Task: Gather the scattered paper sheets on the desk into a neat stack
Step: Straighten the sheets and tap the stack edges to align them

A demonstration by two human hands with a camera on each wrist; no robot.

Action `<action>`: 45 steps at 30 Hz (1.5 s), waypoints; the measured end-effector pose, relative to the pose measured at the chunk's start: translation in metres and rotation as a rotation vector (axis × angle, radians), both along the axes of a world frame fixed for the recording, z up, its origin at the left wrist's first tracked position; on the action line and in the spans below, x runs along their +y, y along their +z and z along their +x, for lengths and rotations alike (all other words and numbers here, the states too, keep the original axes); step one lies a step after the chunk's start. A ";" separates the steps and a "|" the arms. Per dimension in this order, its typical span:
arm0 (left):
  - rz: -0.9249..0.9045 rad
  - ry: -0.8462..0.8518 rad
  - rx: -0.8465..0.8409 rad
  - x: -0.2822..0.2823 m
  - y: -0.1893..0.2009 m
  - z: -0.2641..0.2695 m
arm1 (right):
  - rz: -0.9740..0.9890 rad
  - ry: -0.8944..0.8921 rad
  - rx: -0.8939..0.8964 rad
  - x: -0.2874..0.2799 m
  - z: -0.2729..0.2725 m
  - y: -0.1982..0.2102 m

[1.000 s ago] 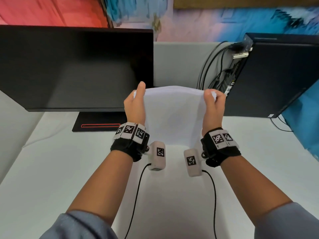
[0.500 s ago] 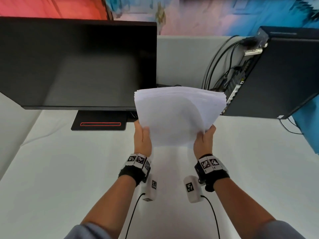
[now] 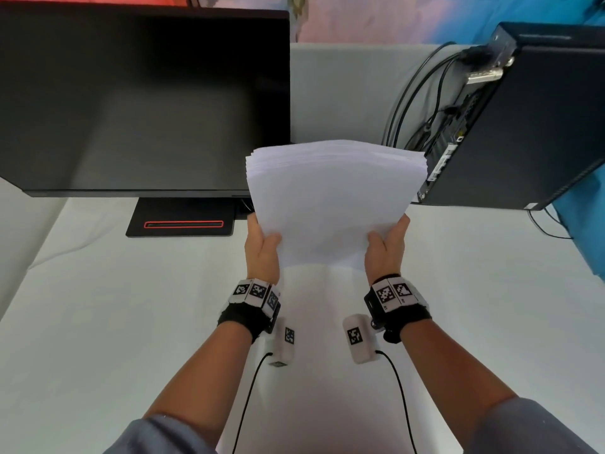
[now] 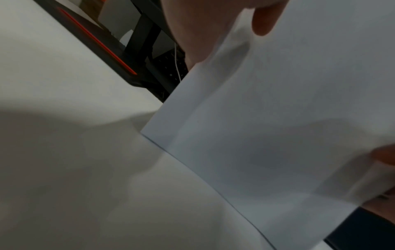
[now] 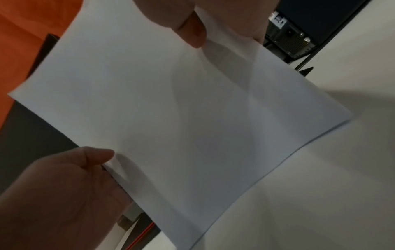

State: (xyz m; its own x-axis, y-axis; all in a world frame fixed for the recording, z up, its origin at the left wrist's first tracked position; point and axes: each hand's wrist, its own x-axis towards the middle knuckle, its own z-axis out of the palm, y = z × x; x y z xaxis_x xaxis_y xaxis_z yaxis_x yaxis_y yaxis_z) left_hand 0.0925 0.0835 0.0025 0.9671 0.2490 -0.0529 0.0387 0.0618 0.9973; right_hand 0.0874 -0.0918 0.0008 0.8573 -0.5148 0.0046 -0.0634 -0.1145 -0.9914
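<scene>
Left hand (image 3: 263,247) and right hand (image 3: 386,247) each pinch a side edge of the paper stack (image 3: 330,204), thumbs on the near face. Stack stands tilted, bottom edge touching the desk (image 3: 98,322) at mid-depth, centre. Top edges slightly fanned. Beyond: monitor (image 3: 144,99) far left, computer tower (image 3: 523,126) far right.

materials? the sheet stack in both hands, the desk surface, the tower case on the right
Sheet stack: plain white paper, matte; thin fanned edges, bows between left hand and right hand.
Desk surface: looks covered in white matte cloth or paper; soft creases.
Tower case: dark, matte, probably painted metal.
</scene>
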 end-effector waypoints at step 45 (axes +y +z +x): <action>0.916 -0.281 0.823 -0.002 -0.029 0.017 | -0.485 0.135 0.856 -0.021 0.015 -0.043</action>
